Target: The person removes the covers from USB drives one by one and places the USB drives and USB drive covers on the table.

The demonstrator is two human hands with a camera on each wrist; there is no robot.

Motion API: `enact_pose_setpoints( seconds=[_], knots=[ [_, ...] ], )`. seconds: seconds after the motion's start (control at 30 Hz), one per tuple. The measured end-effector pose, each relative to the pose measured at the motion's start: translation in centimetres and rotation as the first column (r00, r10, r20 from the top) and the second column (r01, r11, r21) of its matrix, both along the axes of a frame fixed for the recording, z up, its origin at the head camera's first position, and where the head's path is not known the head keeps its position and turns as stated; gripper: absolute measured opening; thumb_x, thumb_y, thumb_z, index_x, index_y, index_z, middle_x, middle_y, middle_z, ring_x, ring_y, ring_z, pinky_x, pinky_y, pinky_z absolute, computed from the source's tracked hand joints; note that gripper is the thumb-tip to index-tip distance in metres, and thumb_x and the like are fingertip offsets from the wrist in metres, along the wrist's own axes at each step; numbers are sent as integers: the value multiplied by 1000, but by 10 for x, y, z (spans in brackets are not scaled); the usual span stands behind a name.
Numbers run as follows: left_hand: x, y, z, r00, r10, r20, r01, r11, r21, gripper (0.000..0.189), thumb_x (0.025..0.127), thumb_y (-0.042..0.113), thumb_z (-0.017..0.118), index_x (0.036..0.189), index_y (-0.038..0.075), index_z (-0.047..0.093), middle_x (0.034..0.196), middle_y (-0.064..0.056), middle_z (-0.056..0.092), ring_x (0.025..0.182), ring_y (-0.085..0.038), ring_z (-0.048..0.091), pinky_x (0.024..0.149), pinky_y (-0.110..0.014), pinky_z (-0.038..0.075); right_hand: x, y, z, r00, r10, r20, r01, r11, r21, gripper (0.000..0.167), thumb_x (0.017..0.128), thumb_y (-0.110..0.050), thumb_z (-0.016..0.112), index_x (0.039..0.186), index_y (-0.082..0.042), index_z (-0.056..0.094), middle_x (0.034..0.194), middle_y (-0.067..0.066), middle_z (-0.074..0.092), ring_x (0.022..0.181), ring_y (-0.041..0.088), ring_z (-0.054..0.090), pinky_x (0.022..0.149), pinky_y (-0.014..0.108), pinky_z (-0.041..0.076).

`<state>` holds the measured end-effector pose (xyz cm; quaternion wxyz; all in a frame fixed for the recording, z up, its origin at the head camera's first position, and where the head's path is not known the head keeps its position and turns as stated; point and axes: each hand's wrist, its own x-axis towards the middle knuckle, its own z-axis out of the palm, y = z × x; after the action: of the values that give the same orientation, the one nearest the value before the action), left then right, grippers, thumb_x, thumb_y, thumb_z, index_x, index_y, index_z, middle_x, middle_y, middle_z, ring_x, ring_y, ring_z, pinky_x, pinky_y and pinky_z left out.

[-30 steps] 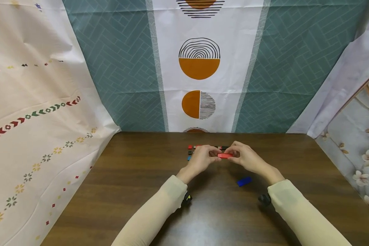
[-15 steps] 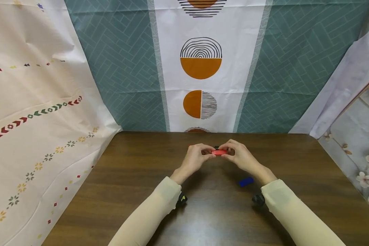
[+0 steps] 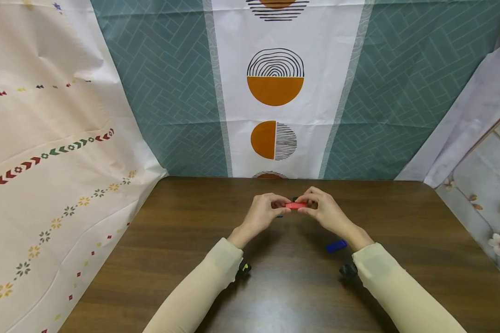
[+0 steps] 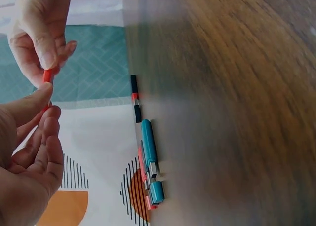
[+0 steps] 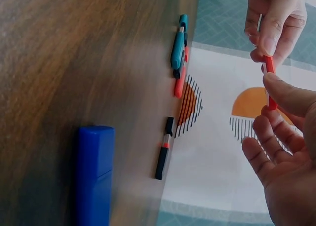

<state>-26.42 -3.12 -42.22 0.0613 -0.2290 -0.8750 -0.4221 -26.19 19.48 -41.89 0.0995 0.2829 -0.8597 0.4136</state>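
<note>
Both hands pinch a red USB flash drive (image 3: 296,206) above the far part of the table. My left hand (image 3: 263,212) grips its left end between thumb and fingers; my right hand (image 3: 326,208) grips the right end the same way. Fingertips hide much of the drive. Beyond the hands, a teal flash drive (image 4: 148,142) lies with its metal plug bare and its teal cap (image 4: 157,191) off the end. A red flash drive (image 5: 179,83) lies beside it. Farther right is a black flash drive (image 5: 161,162) with its black cap (image 5: 170,125) in line with it.
A larger blue capped flash drive (image 3: 336,246) lies on the brown wooden table (image 3: 183,259), nearer the person and close to the right forearm. Patterned cloth (image 3: 183,115) hangs along the table's back edge, with more cloth (image 3: 79,203) on the left side.
Both hands have shifted slightly left and away with the red flash drive, now covering most of the row behind in the head view. The blue drive stays on the table.
</note>
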Motion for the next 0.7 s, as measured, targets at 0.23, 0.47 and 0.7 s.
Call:
enact_pose_setpoints(
  seconds=[0.23, 0.47, 0.7],
  knots=[
    [-3, 0, -1, 1000, -18, 3, 18, 1000, 0, 22, 88, 20, 84, 108, 13, 82, 94, 3, 73, 80, -10, 63, 69, -22, 55, -1, 7, 0, 1000, -6, 22, 6, 1000, 4, 21, 87, -1, 82, 107, -4, 78, 97, 4, 62, 81, 18, 55, 67, 27, 46],
    [-6, -4, -3, 1000, 15, -19, -15, 1000, -24, 22, 88, 24, 83, 108, 14, 82, 93, 6, 73, 82, -9, 63, 75, -22, 54, -2, 21, -1, 997, -72, 24, 72, 997, 7, 22, 87, -3, 83, 108, -4, 78, 97, 3, 64, 78, 18, 53, 65, 26, 44],
    [-8, 1, -2, 1000, -11, -28, 11, 1000, 4, 24, 91, 25, 82, 110, 11, 81, 99, 3, 74, 83, -10, 63, 73, -22, 55, -3, 23, 0, 998, -60, 26, 60, 998, -3, 21, 88, -3, 83, 108, -6, 78, 97, 3, 64, 80, 18, 53, 67, 26, 44]
  ],
)
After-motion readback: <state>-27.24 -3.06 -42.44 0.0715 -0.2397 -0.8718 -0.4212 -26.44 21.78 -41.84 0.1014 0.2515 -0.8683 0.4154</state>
